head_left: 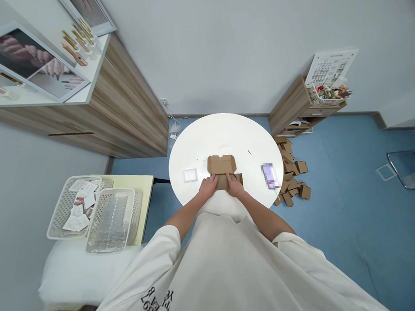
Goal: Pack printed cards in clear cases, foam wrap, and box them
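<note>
A brown cardboard box (221, 165), partly folded with its lid flap laid back toward the wall, rests on the round white table (225, 133) close to my body. At the box's left end my left hand (208, 185) grips the near panel, fingers bent over its edge. My right hand (233, 185) holds the right side, with a finger inside and a side flap showing beside it. The inner bottom of the box is partly covered by my fingers.
A small white square item (190, 175) lies left on the table, a phone (270, 175) with a cable right. Folded cardboard boxes (291, 177) are heaped on the floor at right. White baskets (111, 220) stand at left; a wooden cabinet (134, 92) is behind them.
</note>
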`<state>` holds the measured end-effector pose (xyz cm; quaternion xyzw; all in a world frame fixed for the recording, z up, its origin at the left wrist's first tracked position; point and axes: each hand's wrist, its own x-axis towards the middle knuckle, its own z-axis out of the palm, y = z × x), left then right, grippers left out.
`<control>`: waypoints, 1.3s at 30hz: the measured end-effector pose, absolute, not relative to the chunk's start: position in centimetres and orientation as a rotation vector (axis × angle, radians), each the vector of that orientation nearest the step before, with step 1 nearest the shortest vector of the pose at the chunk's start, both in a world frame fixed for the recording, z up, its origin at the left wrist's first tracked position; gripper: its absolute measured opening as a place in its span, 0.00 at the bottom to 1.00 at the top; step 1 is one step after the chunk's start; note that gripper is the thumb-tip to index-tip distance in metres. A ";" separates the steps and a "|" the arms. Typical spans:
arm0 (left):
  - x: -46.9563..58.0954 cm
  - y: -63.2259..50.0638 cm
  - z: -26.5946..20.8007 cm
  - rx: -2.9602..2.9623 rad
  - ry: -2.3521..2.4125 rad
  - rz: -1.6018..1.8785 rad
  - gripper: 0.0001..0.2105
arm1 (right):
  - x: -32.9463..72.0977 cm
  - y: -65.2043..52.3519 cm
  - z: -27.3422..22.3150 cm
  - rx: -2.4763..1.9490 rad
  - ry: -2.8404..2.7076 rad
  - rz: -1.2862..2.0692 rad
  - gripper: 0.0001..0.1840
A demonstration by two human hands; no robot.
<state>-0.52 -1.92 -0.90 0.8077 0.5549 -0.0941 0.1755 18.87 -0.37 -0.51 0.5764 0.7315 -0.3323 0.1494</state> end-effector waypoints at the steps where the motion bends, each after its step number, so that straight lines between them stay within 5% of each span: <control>1: -0.5 -1.8 -0.9 2.284 1.574 -0.269 0.28 | 19.2 -1.0 -0.3 1.678 2.151 -0.924 0.50; 7: -0.4 -1.9 -1.1 2.273 1.582 -0.258 0.27 | 22.5 -4.9 0.1 2.175 2.116 -0.688 0.40; 18: -0.3 -1.9 -0.8 2.239 1.556 -0.260 0.27 | 24.4 -1.9 -0.7 2.443 1.572 -1.333 0.18; 26: -0.3 -2.0 -1.2 2.264 1.570 -0.255 0.25 | 21.2 -2.7 0.9 2.359 1.802 -1.314 0.21; 39: -0.4 -2.3 -1.2 2.259 1.578 -0.243 0.27 | 20.0 -2.6 0.8 1.781 2.086 -0.743 0.22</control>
